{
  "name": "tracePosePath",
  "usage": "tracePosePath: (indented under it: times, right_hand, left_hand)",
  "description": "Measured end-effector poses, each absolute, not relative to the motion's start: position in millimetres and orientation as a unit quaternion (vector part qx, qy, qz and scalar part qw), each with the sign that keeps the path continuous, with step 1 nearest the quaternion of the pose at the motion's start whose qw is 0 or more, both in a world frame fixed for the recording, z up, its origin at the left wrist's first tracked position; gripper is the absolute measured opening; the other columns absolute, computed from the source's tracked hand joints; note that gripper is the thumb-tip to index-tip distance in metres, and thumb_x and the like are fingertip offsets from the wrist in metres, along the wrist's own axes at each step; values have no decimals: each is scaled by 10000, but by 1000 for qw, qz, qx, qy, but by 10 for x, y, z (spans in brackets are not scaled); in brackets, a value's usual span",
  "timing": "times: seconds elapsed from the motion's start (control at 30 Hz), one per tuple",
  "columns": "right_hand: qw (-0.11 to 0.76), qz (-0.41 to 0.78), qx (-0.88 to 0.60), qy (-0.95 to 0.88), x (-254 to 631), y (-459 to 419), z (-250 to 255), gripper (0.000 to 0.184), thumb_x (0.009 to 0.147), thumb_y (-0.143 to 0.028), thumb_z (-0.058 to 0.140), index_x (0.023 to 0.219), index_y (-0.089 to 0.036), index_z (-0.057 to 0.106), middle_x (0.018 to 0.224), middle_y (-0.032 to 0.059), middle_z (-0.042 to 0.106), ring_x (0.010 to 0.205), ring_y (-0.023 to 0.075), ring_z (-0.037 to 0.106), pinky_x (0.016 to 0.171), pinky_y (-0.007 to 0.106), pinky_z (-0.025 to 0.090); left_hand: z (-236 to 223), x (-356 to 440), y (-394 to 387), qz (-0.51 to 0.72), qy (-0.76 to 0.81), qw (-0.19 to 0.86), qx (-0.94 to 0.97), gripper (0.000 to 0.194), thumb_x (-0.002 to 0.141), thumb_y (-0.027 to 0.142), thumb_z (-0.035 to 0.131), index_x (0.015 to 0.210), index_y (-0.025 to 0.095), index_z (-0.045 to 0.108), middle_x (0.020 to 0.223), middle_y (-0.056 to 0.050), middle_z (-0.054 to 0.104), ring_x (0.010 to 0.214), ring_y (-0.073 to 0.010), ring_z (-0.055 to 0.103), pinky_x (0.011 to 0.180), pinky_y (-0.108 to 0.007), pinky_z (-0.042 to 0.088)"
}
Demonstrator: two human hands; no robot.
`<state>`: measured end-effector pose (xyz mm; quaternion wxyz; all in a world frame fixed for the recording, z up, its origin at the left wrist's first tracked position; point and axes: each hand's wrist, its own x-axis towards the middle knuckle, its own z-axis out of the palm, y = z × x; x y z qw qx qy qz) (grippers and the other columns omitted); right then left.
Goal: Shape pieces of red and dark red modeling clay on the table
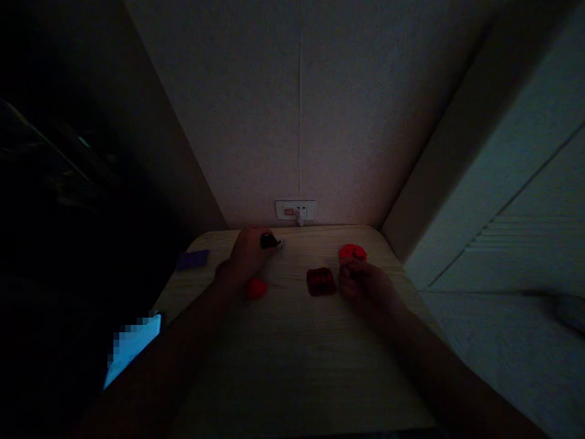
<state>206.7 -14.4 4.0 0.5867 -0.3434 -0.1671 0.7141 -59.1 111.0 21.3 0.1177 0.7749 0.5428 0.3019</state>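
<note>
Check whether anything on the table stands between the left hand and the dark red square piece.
Nothing visible does: beyond the small black object at the left hand, only bare table shows before the dark red square piece. The bright red piece lies off that line.

The left wrist [228,279] is hiding part of a dark lump [221,266] from me. The right hand [365,283] is covering the near edge of a red disc [353,250], its fingers [346,281] blurring into shadow. Both forearms [194,329] are running out of sight; blocky patches are masking a glowing screen [142,341].
</note>
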Motion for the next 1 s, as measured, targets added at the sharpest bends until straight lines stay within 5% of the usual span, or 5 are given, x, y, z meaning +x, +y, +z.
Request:
tracePosePath:
  times: [0.37, 0.53, 0.7, 0.83, 1.0]
  right_hand:
    - [611, 682, -358, -182, 1980, -203, 142, 251, 628, 1, 642, 804, -152, 735, 719, 22, 687, 609, 100, 612, 541, 173, 534]
    - [634, 592, -380, -321, 1923, -286, 288, 87, 818, -181, 746, 904, -194, 735, 1015, 62, 775, 957, 180, 744, 891, 310, 612]
    - [612, 425, -382, -546, 1772, -412, 610, 178, 1001, -310, 618, 1163, -259, 672, 1283, 84, 718, 1218, 234, 684, 1060, 442, 565]
    - [498, 285, -423, -701, 1627, -387, 611, 312, 1062, -240, 448, 1345, -274, 575, 1335, 118, 691, 1185, 229, 699, 1012, 451, 597]
    - [399, 165, -404, -806, 1564, -264, 362, 587, 975, -103, 464, 1532, -275, 387, 1460, 159, 599, 1336, 297, 596, 1081, 564, 530]
  left_hand:
    - [520, -540, 753, 338, 560, 134, 744, 358, 809, 166, 668, 1160, 158, 733, 1211, -133, 694, 1076, -268, 657, 975, -405, 510]
    - [578, -208, 267, 447, 478, 412, 634, 210, 798, 254, 670, 979, 170, 736, 933, -64, 732, 826, -193, 673, 739, -316, 527]
    - [505, 172, -65, 304, 323, 792, 419, 288, 740, 360, 728, 873, 104, 728, 789, -94, 735, 653, -189, 663, 641, -331, 522]
    - [510, 175, -94, 328, 259, 850, 321, 212, 805, 322, 734, 866, 119, 714, 814, -80, 754, 762, -207, 707, 776, -361, 553]
    - [412, -14, -1, 388, 282, 830, 285, 99, 848, 226, 694, 822, 139, 733, 793, -61, 750, 836, -215, 723, 810, -334, 539]
